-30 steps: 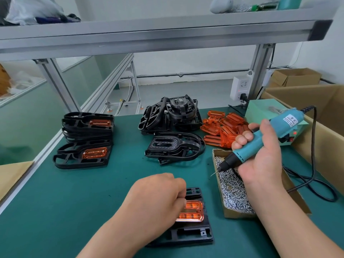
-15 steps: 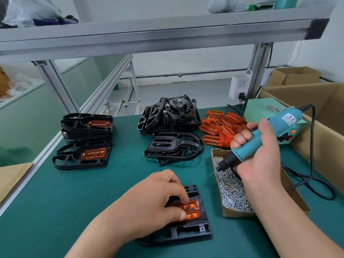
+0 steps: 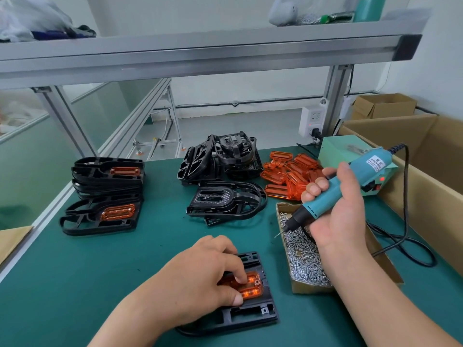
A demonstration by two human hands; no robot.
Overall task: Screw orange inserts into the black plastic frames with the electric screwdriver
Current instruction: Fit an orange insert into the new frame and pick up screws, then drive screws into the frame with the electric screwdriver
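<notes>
A black plastic frame (image 3: pixel 250 315) lies flat on the green mat in front of me, with an orange insert (image 3: pixel 251 288) seated in it. My left hand (image 3: pixel 200 279) rests on the frame and presses the insert with fingertips and thumb. My right hand (image 3: pixel 335 211) grips the teal electric screwdriver (image 3: pixel 350 181), held tilted above the cardboard box of screws (image 3: pixel 304 259), its bit pointing down-left just over the box's left rim.
Finished frames with inserts are stacked at the left (image 3: pixel 105 196). Bare black frames (image 3: pixel 223 181) lie heaped at the centre back, loose orange inserts (image 3: pixel 285 174) beside them. A green power unit (image 3: pixel 345 151), the screwdriver's cable (image 3: pixel 406 221) and cardboard boxes (image 3: pixel 426 151) stand at the right.
My left hand has opened from a covering grip and shifted left, so more of the orange insert shows. The right hand and the screwdriver have hardly moved.
</notes>
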